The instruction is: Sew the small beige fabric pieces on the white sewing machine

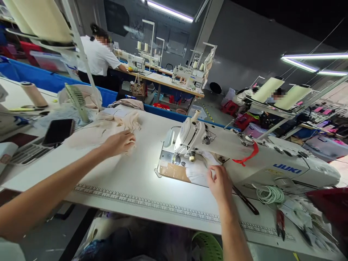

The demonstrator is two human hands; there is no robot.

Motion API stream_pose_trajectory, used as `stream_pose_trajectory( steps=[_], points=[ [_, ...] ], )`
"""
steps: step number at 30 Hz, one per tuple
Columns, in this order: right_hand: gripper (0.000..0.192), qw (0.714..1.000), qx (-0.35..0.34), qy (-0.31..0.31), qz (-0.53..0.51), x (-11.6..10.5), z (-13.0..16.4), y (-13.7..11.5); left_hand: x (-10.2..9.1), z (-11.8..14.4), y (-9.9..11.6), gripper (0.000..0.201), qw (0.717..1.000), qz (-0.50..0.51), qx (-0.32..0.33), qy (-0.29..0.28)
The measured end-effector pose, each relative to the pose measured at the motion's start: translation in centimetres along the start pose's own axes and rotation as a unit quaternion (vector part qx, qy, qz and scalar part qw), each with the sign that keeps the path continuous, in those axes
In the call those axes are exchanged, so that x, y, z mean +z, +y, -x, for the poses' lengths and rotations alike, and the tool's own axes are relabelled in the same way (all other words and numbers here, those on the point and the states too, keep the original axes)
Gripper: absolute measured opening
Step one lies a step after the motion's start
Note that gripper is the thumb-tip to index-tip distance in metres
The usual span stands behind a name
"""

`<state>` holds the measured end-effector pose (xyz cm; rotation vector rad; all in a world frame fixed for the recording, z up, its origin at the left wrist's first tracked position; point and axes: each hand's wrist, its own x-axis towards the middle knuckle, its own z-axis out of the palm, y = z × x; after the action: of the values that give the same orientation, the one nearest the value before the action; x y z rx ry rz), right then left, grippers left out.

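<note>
My left hand [121, 142] reaches over the table's left side, its fingers closed on thin beige fabric [132, 121]. More of that fabric lies in a loose heap beyond and left of the hand. My right hand [219, 181] rests by the bed of a white JUKI sewing machine [225, 141], at the edge of a white fabric piece [199, 172]. Its thumb stands apart from the bent fingers, and the fingertips are partly hidden. The white piece lies right of the lit needle area [175, 158], over a brown patch on the machine bed.
A phone [58, 132], a small green fan [76, 101] and a thread cone [34, 94] stand at left. Tweezers [246, 200], thread snips [280, 224] and a coil of pale green cord [270, 195] lie at right. A ruler strip [152, 204] runs along the front edge. Other people sit farther back.
</note>
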<state>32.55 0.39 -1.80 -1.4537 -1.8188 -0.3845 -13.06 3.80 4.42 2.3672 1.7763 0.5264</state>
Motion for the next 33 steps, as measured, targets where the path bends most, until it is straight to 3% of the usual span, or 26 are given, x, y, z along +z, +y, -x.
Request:
stream_pose_trajectory(
  steps=[5,11,14,16,18,22,26,30,33],
  points=[
    [0.018,1.000,-0.018,-0.008,-0.022,-0.2,-0.3,-0.7,-1.3,-1.2,-3.0,0.008,0.997,-0.066,0.006,-0.041],
    [0.020,0.998,-0.013,-0.023,-0.058,-1.0,-0.3,-1.8,-2.4,-0.6,-2.4,0.020,0.999,0.046,0.016,-0.005],
    [0.024,0.980,-0.061,-0.120,-0.144,-1.8,-0.3,-5.0,-3.0,-0.2,-1.0,0.033,0.990,0.134,0.048,0.004],
    [0.028,0.959,-0.106,-0.203,-0.165,-1.9,-0.4,-7.7,-2.9,-0.4,0.5,0.038,0.982,0.176,0.055,-0.047],
    [0.032,0.949,-0.153,-0.244,-0.130,-1.5,-0.8,-10.1,-2.3,-1.0,2.4,0.039,0.972,0.190,0.070,-0.122],
    [0.029,0.943,-0.219,-0.250,-0.033,0.4,-1.6,-12.9,-0.1,-2.9,6.4,0.039,0.947,0.206,0.110,-0.222],
    [0.022,0.937,-0.238,-0.257,0.012,1.3,-1.4,-13.3,2.5,-4.1,9.3,0.033,0.931,0.257,0.072,-0.250],
    [0.020,0.940,-0.235,-0.246,0.011,0.7,-0.7,-13.0,4.3,-4.3,10.4,0.032,0.902,0.325,0.039,-0.282],
    [0.022,0.943,-0.228,-0.240,0.009,0.5,-0.4,-12.8,5.1,-4.3,10.5,0.030,0.928,0.268,0.034,-0.255]
  ],
)
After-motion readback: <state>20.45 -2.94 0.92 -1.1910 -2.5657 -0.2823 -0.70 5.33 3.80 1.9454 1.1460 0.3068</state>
